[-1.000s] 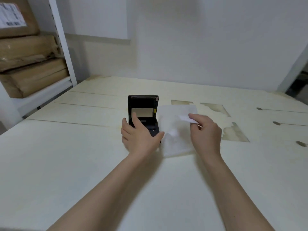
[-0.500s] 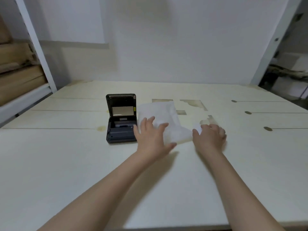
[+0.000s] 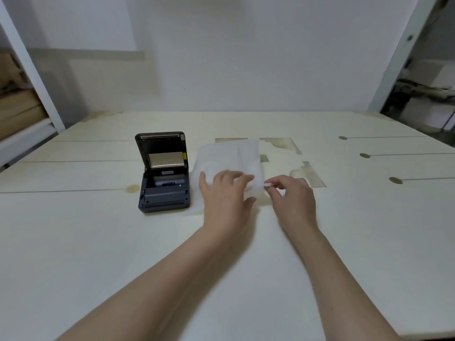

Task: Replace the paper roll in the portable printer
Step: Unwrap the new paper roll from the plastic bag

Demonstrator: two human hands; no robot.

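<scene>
A small dark portable printer [image 3: 163, 183] sits on the table with its lid up; its paper bay looks to hold no roll. To its right lies a white translucent wrapper [image 3: 229, 156], its contents not visible. My left hand [image 3: 226, 195] rests flat on the wrapper's near part, fingers spread. My right hand [image 3: 293, 200] is just right of the wrapper and pinches a small white tab at its edge between thumb and forefinger.
The pale wooden table [image 3: 98, 242] has slots with round holes on the right and patches of bare wood behind the wrapper. White shelving with cardboard boxes [image 3: 17, 112] stands at the left. A wall runs along the table's far edge.
My left hand left the printer and came to rest on the wrapper. My right hand moved to the wrapper's right edge and pinched a tab. The view swung right.
</scene>
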